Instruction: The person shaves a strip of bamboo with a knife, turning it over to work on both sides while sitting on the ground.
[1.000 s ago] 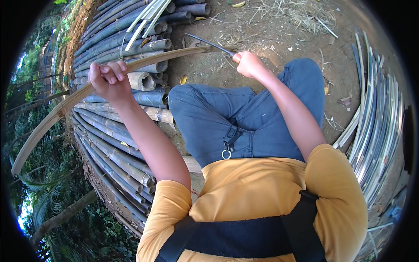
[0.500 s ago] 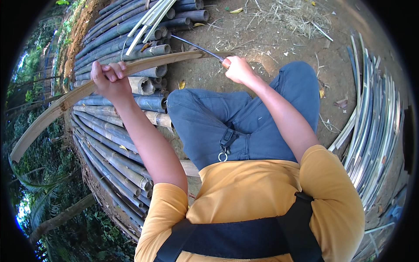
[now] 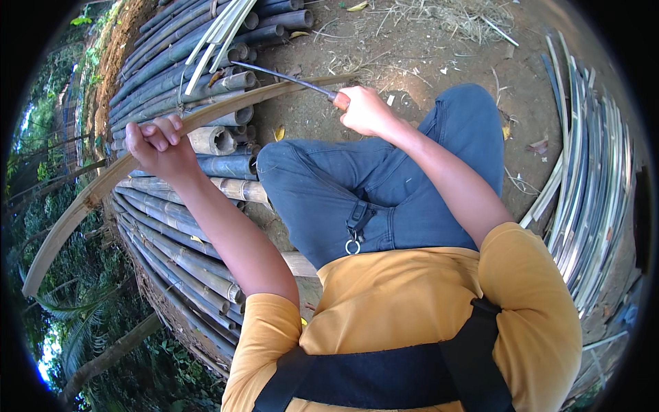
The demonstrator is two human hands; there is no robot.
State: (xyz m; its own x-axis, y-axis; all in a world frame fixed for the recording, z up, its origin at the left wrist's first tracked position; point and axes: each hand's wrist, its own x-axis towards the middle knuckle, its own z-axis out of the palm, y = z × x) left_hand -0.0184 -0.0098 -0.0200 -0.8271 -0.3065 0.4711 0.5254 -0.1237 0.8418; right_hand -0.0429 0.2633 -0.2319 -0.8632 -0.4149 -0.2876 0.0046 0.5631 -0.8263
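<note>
A long, pale split-bamboo strip (image 3: 237,101) curves across the view, from the far left edge to just ahead of my knees. My left hand (image 3: 159,144) is closed around its middle, fingers curled over the top. In my right hand (image 3: 367,111) is a knife (image 3: 285,76), gripped by its brown wooden handle. Its long, thin, dark blade points left and crosses the strip close to the far end. Whether the edge bites into the bamboo, I cannot tell.
Dark bamboo poles (image 3: 230,165) lie stacked along my left, with several thin pale strips (image 3: 221,42) on top. To my right is a large bundle of narrow slats (image 3: 594,185). Fine shavings (image 3: 456,26) litter the dirt ahead. My bent legs (image 3: 329,178) lie between the stacks.
Both hands have shifted a little to the left and nearer me, the knife and strip moving with them. The strip's left end hangs lower in view. Both grips stay the same.
</note>
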